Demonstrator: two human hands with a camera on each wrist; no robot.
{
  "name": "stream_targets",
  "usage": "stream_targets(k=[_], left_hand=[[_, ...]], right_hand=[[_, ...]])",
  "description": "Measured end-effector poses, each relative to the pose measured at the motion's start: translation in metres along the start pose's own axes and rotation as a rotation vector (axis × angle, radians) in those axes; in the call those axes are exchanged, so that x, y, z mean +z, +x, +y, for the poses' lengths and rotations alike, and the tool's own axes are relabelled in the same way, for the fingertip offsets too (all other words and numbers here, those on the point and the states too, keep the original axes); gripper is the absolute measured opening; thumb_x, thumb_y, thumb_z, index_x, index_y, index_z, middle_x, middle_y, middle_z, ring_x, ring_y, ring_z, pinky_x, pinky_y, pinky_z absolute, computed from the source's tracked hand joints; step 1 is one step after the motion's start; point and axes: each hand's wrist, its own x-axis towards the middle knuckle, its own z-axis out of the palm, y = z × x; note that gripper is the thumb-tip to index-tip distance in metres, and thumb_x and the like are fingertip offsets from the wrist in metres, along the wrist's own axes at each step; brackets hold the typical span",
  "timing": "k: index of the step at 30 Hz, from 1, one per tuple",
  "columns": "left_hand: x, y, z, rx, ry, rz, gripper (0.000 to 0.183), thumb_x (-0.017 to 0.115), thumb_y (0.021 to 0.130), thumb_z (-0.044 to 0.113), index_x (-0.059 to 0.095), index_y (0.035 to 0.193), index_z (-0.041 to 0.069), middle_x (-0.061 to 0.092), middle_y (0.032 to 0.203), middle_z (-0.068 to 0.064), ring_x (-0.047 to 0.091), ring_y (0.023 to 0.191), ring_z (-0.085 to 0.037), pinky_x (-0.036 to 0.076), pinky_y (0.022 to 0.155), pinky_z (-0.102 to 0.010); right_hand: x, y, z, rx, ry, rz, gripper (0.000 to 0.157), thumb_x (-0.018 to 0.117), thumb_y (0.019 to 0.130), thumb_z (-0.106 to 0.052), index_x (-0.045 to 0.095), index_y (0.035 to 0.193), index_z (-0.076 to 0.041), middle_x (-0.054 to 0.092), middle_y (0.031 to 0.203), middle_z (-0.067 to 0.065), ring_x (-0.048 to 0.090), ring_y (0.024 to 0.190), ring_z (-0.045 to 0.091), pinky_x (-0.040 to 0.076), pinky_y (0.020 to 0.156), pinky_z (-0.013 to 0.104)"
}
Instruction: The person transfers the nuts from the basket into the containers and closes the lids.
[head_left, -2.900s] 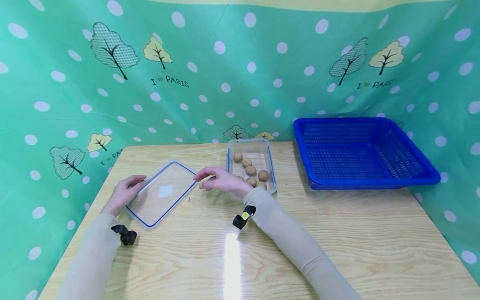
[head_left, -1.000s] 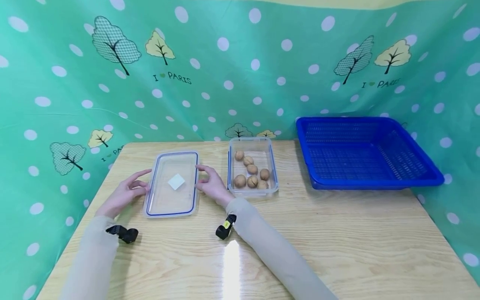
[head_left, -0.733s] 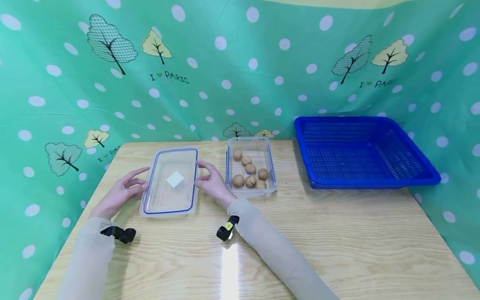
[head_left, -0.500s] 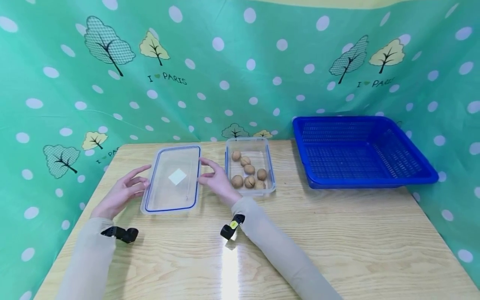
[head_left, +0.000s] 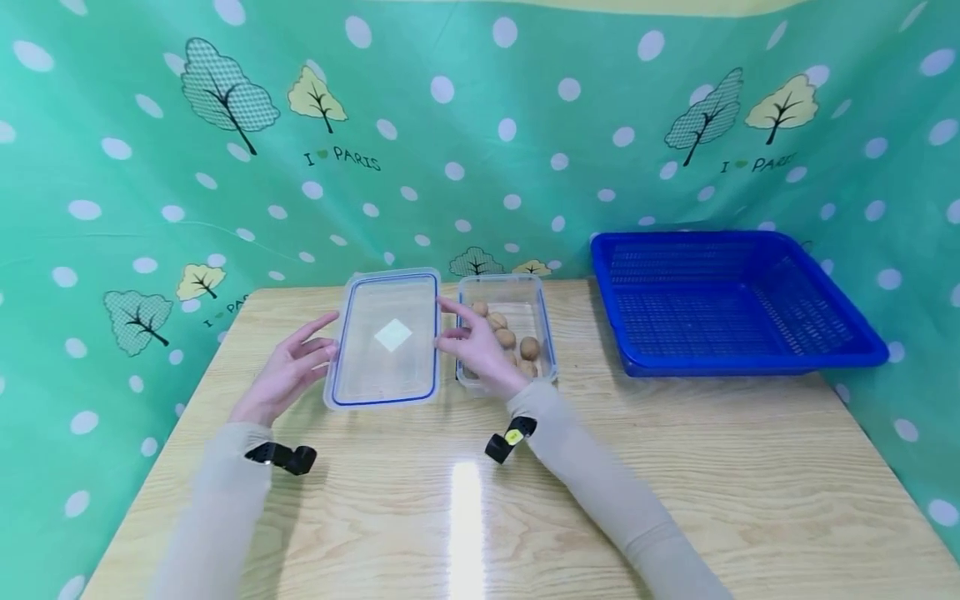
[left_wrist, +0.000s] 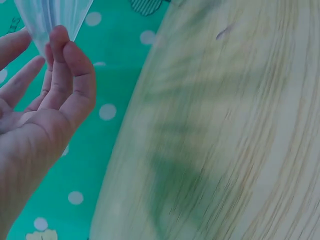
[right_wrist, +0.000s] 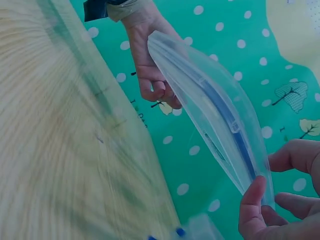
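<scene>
A clear rectangular container lid (head_left: 386, 371) with a blue sealing strip and a white square patch is held up off the table between both hands. My left hand (head_left: 288, 371) pinches its left edge; in the left wrist view, the fingers meet at the lid's corner (left_wrist: 52, 12). On the opposite edge my right hand (head_left: 480, 350) grips with thumb and fingers, and the right wrist view shows the lid (right_wrist: 205, 110) edge-on. Just right of it stands an open clear container (head_left: 517, 310) holding several walnuts (head_left: 529, 348), some hidden behind the right hand.
At the back right, a blue plastic basket (head_left: 738, 362) stands on the wooden table (head_left: 600, 467). A green dotted curtain (head_left: 420, 125) hangs behind and along the sides. A tiny dark thing (right_wrist: 100, 138) lies on the tabletop.
The lid first lay slanted on the table with both hands by it. The hands took its edges, turned it straight, lifted it and carried it right, towards the walnut container.
</scene>
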Motion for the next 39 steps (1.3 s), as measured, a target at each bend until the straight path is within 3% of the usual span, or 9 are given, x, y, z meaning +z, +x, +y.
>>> stream_targets(k=[9,16,21,27,34,39], left_hand=[[0.040,0.025,-0.012,0.044,-0.118,0.026,0.057,0.050,0.098,-0.003,0.033,0.151,0.009,0.062,0.100,-0.002,0.061,0.094,-0.012,0.052,0.084,-0.028],[0.073,0.040,-0.026,0.071,-0.187,0.039,0.057,0.049,0.097,-0.006,0.035,0.149,0.008,0.063,0.096,-0.002,0.061,0.091,-0.012,0.052,0.085,-0.030],[0.092,0.051,-0.038,0.072,-0.175,0.029,0.057,0.049,0.096,-0.007,0.034,0.149,0.007,0.064,0.097,-0.002,0.061,0.091,-0.013,0.052,0.085,-0.032],[0.109,0.061,-0.044,0.061,-0.159,0.019,0.060,0.052,0.094,-0.007,0.035,0.150,0.010,0.061,0.099,-0.005,0.060,0.091,-0.015,0.052,0.086,-0.036],[0.121,0.074,-0.042,0.054,-0.102,0.014,0.063,0.056,0.092,-0.006,0.036,0.149,0.014,0.057,0.102,-0.010,0.060,0.087,-0.017,0.053,0.082,-0.035],[0.128,0.081,-0.033,0.073,-0.065,0.006,0.066,0.056,0.091,-0.007,0.035,0.149,0.015,0.053,0.102,-0.009,0.059,0.080,-0.016,0.054,0.068,-0.027]], right_hand=[[-0.042,-0.005,-0.005,-0.001,0.063,0.017,0.070,0.060,0.085,0.010,0.038,0.148,-0.011,0.043,0.140,0.010,0.057,0.107,0.026,0.050,0.092,0.034],[-0.074,-0.017,0.003,0.012,0.043,0.034,0.067,0.061,0.087,0.005,0.037,0.148,-0.010,0.039,0.145,0.011,0.054,0.113,0.032,0.047,0.095,0.038],[-0.095,-0.025,0.009,0.037,0.010,0.066,0.064,0.065,0.088,0.001,0.040,0.146,-0.010,0.041,0.144,0.009,0.057,0.114,0.030,0.046,0.096,0.037],[-0.114,-0.032,0.008,0.009,-0.034,0.105,0.062,0.061,0.087,0.004,0.041,0.145,-0.005,0.046,0.135,0.019,0.057,0.108,0.026,0.048,0.090,0.028],[-0.128,-0.035,0.003,0.006,-0.039,0.112,0.065,0.058,0.086,0.007,0.039,0.147,-0.005,0.047,0.130,0.021,0.057,0.099,0.023,0.049,0.085,0.028],[-0.134,-0.035,-0.003,-0.021,-0.039,0.130,0.064,0.057,0.086,0.007,0.041,0.147,-0.008,0.050,0.123,0.020,0.058,0.095,0.020,0.052,0.084,0.031]])
